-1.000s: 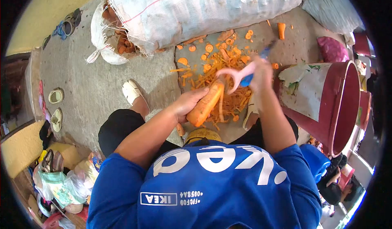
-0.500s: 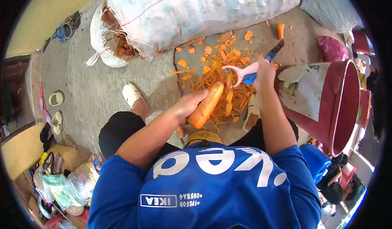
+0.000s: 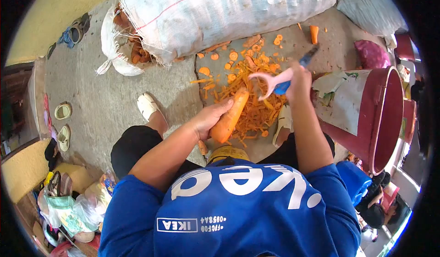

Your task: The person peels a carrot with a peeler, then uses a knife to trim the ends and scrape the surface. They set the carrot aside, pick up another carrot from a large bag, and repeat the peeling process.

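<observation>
My left hand (image 3: 211, 119) is closed around the lower part of a thick orange carrot (image 3: 230, 116), which slants up to the right. A pink Y-shaped peeler (image 3: 270, 81) is gripped in my right hand (image 3: 300, 81), its head just right of the carrot's top and apart from it. The same fist also holds what looks like a blue-handled knife (image 3: 309, 56), its dark, blurred blade pointing up and right. Beneath both hands lies a pile of carrot peelings (image 3: 259, 110) with cut carrot ends (image 3: 233, 56) on the concrete floor.
A large white woven sack (image 3: 220, 18), open at its left end, lies across the far side. At right a dark red drum (image 3: 366, 119) rests tilted. Another carrot piece (image 3: 314, 34) lies beyond my right hand. Plastic bags (image 3: 68, 211) sit at lower left.
A long strip of peel that hung beside the carrot under the peeler is gone from there. The carrot has shifted slightly in my left hand; my right hand moved slightly.
</observation>
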A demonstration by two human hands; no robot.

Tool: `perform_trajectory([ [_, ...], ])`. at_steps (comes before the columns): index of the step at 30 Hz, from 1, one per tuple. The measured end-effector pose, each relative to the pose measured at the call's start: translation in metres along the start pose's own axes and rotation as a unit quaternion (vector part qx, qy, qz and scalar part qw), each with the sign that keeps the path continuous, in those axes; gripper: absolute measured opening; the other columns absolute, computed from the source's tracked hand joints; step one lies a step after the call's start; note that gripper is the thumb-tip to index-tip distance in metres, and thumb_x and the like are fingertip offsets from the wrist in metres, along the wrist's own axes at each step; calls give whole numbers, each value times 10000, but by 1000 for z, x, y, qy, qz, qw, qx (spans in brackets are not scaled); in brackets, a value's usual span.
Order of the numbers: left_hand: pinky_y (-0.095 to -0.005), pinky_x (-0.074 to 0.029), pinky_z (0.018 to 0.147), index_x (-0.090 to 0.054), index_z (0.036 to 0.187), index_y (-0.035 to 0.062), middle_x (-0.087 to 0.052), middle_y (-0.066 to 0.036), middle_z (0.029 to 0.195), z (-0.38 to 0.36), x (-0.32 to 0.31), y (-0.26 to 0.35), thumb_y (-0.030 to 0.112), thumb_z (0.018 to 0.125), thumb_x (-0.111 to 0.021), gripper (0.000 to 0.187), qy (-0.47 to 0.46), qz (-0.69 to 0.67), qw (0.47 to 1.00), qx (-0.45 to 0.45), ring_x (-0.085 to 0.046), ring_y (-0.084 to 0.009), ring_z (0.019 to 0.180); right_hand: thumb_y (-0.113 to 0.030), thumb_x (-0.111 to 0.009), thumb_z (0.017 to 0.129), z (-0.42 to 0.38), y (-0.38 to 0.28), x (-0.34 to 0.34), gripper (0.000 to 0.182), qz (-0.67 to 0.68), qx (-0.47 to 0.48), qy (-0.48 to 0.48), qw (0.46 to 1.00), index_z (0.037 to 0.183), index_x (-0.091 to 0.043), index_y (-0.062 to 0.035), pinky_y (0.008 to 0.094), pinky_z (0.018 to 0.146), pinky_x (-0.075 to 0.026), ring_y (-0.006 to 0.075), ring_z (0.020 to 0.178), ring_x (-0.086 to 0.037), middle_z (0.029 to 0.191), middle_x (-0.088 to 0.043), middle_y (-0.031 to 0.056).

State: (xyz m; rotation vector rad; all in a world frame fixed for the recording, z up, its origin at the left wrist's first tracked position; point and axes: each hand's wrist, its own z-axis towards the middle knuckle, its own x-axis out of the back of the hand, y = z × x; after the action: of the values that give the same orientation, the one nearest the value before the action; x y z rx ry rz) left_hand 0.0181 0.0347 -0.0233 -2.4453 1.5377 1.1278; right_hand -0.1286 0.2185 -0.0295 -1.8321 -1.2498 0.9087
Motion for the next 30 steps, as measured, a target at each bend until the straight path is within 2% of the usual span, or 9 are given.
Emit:
perform_trajectory([
  [3,-325,-472,624,-436,1030,38,-531,-91,870,10,10,-5,345,828,-375,372,7,-56,998,1,-552,-185,719,-75,-564,681,-56,9,-22,147,7,-92,-152,984,643,-424,-96,237,405,-319,86,458,-394,550,-397,-25],
  [6,-314,-470,619,-455,1003,29,-540,-88,848,9,2,-5,342,827,-380,367,-16,-81,997,-13,-556,-182,705,-73,-583,673,-77,25,-22,131,-64,-64,-217,972,674,-453,-88,224,428,-318,71,492,-405,574,-427,-20],
  [9,-305,-470,604,-467,979,20,-543,-97,834,-10,-21,8,355,828,-369,381,11,2,1000,-26,-558,-190,687,-82,-591,666,-32,28,-10,145,-78,-73,-114,988,660,-446,-79,233,435,-321,77,501,-403,578,-426,-18],
  [11,-302,-472,581,-470,969,13,-545,-104,819,0,-9,-3,349,833,-359,379,11,-41,999,3,-559,-197,654,-79,-588,664,8,18,8,152,-36,31,-4,999,656,-437,-78,243,420,-323,91,472,-402,566,-424,-14],
  [14,-301,-470,573,-471,969,10,-546,-107,814,4,2,-2,334,836,-359,368,17,-42,999,10,-559,-194,650,-81,-588,660,0,7,1,159,4,31,6,1000,663,-429,-79,254,399,-324,103,438,-402,551,-425,-7],
  [19,-303,-465,573,-470,971,8,-549,-111,800,7,5,0,325,834,-368,361,15,-71,997,2,-559,-199,657,-27,-566,676,-79,23,-23,129,-38,-50,-232,971,694,-446,-71,241,391,-347,103,436,-428,541,-431,4],
  [24,-284,-463,569,-462,988,23,-545,-88,822,1,2,-2,345,832,-365,370,-3,-39,999,11,-552,-160,658,-92,-545,676,3,9,0,129,-84,29,-7,996,613,-432,-80,266,399,-333,107,439,-399,542,-415,-2],
  [29,-297,-470,565,-426,1068,70,-526,-90,903,2,1,2,327,837,-362,352,-4,-74,997,15,-551,-158,689,-61,-561,674,-46,9,-22,108,-20,-49,-72,996,659,-455,-73,240,407,-340,88,450,-412,553,-425,-15],
  [30,-301,-473,575,-422,1073,71,-524,-94,921,4,1,1,326,837,-363,353,-12,-95,995,17,-553,-160,702,-55,-574,674,-64,16,-23,113,4,-71,-181,981,674,-464,-79,231,413,-344,88,464,-425,557,-433,-15],
])
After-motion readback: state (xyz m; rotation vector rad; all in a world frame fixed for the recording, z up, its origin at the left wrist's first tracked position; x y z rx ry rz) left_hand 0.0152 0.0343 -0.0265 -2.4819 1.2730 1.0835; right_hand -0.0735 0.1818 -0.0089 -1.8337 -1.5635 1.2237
